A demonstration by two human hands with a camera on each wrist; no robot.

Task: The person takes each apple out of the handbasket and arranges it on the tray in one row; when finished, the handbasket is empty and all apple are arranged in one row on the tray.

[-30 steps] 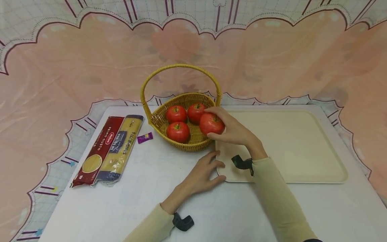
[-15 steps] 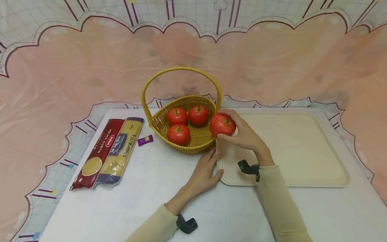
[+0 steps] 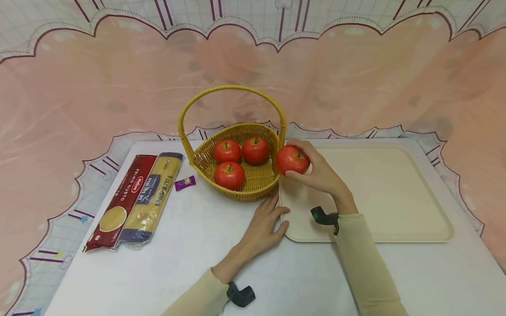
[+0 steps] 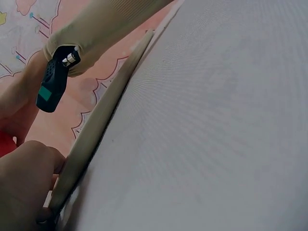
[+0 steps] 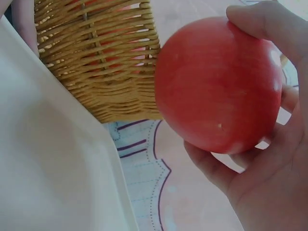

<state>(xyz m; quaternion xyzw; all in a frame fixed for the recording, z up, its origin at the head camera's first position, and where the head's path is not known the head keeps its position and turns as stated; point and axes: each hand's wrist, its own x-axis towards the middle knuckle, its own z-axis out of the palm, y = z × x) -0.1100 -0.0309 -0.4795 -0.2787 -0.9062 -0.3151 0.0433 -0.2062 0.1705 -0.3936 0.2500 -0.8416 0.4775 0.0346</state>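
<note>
The right hand (image 3: 321, 174) is gripping the apple (image 3: 291, 160) just right of the basket (image 3: 253, 194), by the far left corner of the tray (image 3: 381, 193), while the left hand (image 3: 262, 229), loosely spread, is touching the tray's left edge.

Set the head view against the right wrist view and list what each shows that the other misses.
Only the head view: the red packet, the yellow spaghetti packet, the small purple packet and the stem of the held apple.

Only the right wrist view: that apple's stemless side, and, close up, red showing through gaps in the side of the basket.

Both: the right hand holding the apple, the basket, and part or all of the tray.
</note>
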